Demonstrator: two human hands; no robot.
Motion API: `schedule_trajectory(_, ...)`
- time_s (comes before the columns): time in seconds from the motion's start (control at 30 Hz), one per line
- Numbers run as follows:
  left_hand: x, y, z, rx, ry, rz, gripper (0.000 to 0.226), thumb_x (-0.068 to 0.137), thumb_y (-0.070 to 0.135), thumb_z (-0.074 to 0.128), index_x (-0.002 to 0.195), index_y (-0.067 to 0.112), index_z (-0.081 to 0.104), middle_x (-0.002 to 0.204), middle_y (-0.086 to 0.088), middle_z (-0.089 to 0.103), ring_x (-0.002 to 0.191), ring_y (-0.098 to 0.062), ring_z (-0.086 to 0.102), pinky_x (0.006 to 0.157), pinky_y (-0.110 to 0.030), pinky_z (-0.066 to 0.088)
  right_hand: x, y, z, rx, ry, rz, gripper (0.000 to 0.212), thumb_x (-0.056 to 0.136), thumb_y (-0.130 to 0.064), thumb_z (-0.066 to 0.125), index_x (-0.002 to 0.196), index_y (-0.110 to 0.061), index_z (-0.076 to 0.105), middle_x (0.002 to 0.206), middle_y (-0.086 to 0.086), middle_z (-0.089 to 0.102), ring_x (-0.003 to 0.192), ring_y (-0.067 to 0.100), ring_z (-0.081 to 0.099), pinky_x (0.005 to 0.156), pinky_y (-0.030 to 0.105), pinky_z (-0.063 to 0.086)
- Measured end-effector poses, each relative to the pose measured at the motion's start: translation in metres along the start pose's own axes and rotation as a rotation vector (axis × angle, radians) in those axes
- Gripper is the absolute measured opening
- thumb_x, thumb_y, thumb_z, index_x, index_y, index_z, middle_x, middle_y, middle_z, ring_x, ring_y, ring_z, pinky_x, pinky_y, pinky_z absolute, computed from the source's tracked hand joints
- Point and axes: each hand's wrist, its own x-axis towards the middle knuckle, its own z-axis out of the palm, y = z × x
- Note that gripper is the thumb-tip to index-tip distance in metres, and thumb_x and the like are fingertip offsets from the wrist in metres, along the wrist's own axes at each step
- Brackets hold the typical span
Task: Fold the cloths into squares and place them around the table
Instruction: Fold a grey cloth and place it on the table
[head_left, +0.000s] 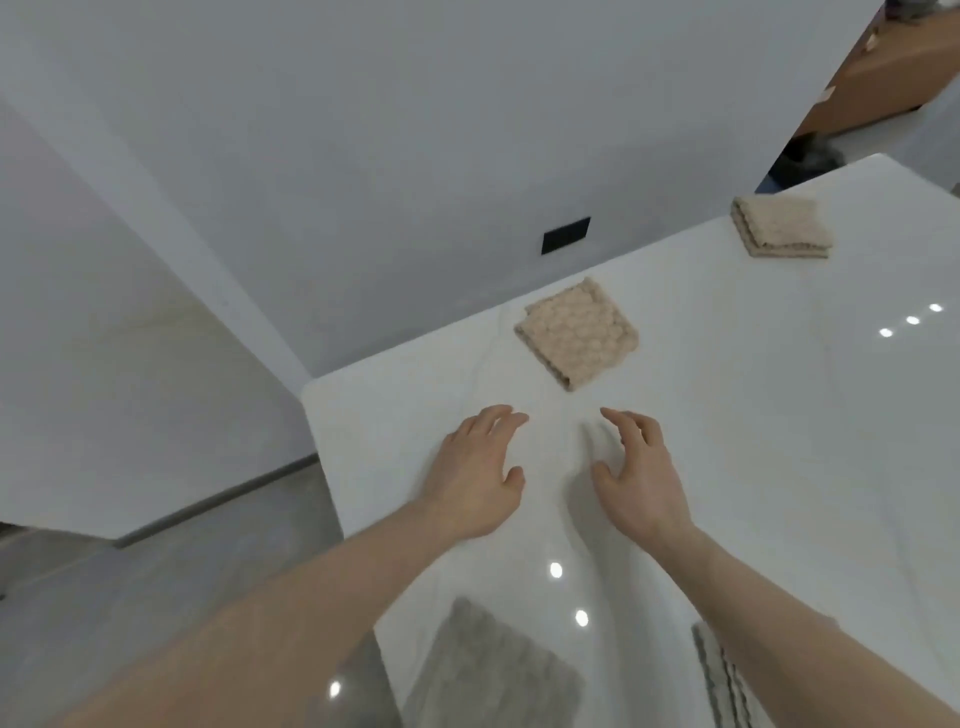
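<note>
White tabletop (727, 415) fills the right of the frame, with one folded beige cloth (576, 335) at centre and another (782, 227) upper right. Below centre, left hand (475, 475) and right hand (641, 475) hover empty, fingers spread. Grey cloths (488, 670) lie at the bottom edge.

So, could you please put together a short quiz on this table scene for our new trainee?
1. True or false: the left hand holds a cloth.
2. How many beige folded cloths lie on the table?
3. Which beige cloth is closer to the hands: A, the near beige cloth, or B, the far beige cloth?

Key: 1. False; both it and the right hand are open and hold nothing. 2. Two. 3. A.
</note>
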Motion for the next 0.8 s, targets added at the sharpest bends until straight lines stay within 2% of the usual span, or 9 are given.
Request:
schedule_trajectory(0.23, -0.195, -0.019, 0.000, -0.223, -0.144, -0.298, 0.054, 0.097, 0.034, 0.059, 0.148, 0.025, 0.046, 0.160, 0.008, 0.028, 0.148, -0.012, 0.028, 0.121, -0.024, 0.020, -0.182, -0.016, 0.016, 0.281, -0.113, 0.198, 0.059, 0.091, -0.014, 0.060, 0.145, -0.034, 0.043, 0.139, -0.018, 0.035, 0.124, 0.008, 0.049, 0.106, 0.038, 0.047)
schedule_trajectory(0.33, -0.260, -0.018, 0.008, -0.282, -0.176, -0.389, 0.056, 0.094, 0.033, 0.064, 0.146, 0.023, 0.048, 0.153, 0.009, 0.032, 0.144, -0.010, 0.034, 0.113, -0.014, 0.023, -0.244, -0.027, 0.025, 0.315, -0.203, 0.284, 0.061, 0.093, -0.019, 0.060, 0.148, -0.034, 0.038, 0.142, -0.015, 0.035, 0.127, 0.010, 0.047, 0.107, 0.036, 0.045)
schedule_trajectory(0.4, -0.286, -0.016, 0.010, -0.323, -0.194, -0.420, 0.055, 0.092, 0.030, 0.065, 0.144, 0.022, 0.049, 0.146, 0.013, 0.034, 0.138, -0.004, 0.038, 0.103, -0.006, 0.021, -0.272, -0.032, 0.029, 0.311, -0.255, 0.332, 0.067, 0.091, -0.020, 0.063, 0.149, -0.036, 0.033, 0.144, -0.013, 0.034, 0.130, 0.013, 0.046, 0.107, 0.037, 0.045)
schedule_trajectory(0.47, -0.298, -0.015, 0.012, -0.335, -0.232, -0.413, 0.054, 0.093, 0.029, 0.063, 0.145, 0.023, 0.048, 0.146, 0.015, 0.031, 0.132, 0.002, 0.037, 0.100, -0.005, 0.021, -0.289, -0.035, 0.030, 0.302, -0.294, 0.348, 0.070, 0.091, -0.024, 0.066, 0.149, -0.037, 0.031, 0.141, -0.014, 0.034, 0.133, 0.014, 0.045, 0.110, 0.041, 0.044)
schedule_trajectory(0.6, -0.282, -0.017, 0.012, -0.302, -0.249, -0.356, 0.050, 0.092, 0.029, 0.063, 0.141, 0.025, 0.053, 0.153, 0.008, 0.031, 0.143, -0.012, 0.036, 0.112, -0.016, 0.025, -0.291, -0.036, 0.028, 0.269, -0.357, 0.387, 0.073, 0.091, -0.032, 0.068, 0.153, -0.035, 0.028, 0.150, -0.007, 0.034, 0.134, 0.017, 0.046, 0.111, 0.042, 0.044)
schedule_trajectory(0.67, -0.265, -0.018, 0.011, -0.295, -0.259, -0.370, 0.043, 0.092, 0.028, 0.063, 0.135, 0.027, 0.058, 0.157, 0.005, 0.031, 0.145, -0.018, 0.035, 0.118, -0.026, 0.027, -0.283, -0.037, 0.026, 0.273, -0.379, 0.405, 0.077, 0.091, -0.033, 0.068, 0.155, -0.033, 0.026, 0.153, -0.004, 0.036, 0.128, 0.017, 0.052, 0.101, 0.037, 0.051)
schedule_trajectory(0.7, -0.257, -0.020, 0.012, -0.287, -0.274, -0.371, 0.041, 0.091, 0.028, 0.063, 0.132, 0.028, 0.061, 0.158, 0.004, 0.031, 0.145, -0.019, 0.036, 0.119, -0.029, 0.028, -0.279, -0.039, 0.025, 0.287, -0.392, 0.417, 0.077, 0.091, -0.033, 0.068, 0.156, -0.031, 0.026, 0.153, -0.003, 0.038, 0.119, 0.015, 0.058, 0.090, 0.029, 0.054)
schedule_trajectory(0.77, -0.246, -0.024, 0.015, -0.279, -0.316, -0.377, 0.037, 0.087, 0.028, 0.062, 0.123, 0.031, 0.066, 0.155, 0.004, 0.035, 0.141, -0.020, 0.040, 0.119, -0.032, 0.031, -0.273, -0.042, 0.024, 0.305, -0.414, 0.425, 0.075, 0.094, -0.028, 0.066, 0.157, -0.029, 0.026, 0.151, -0.003, 0.043, 0.104, 0.008, 0.065, 0.068, 0.017, 0.052)
schedule_trajectory(0.8, -0.242, -0.026, 0.016, -0.284, -0.334, -0.390, 0.034, 0.086, 0.028, 0.062, 0.119, 0.032, 0.069, 0.152, 0.004, 0.038, 0.139, -0.019, 0.042, 0.118, -0.032, 0.033, -0.272, -0.042, 0.025, 0.305, -0.422, 0.417, 0.074, 0.094, -0.027, 0.066, 0.157, -0.029, 0.026, 0.150, -0.004, 0.045, 0.103, 0.009, 0.065, 0.065, 0.015, 0.050)
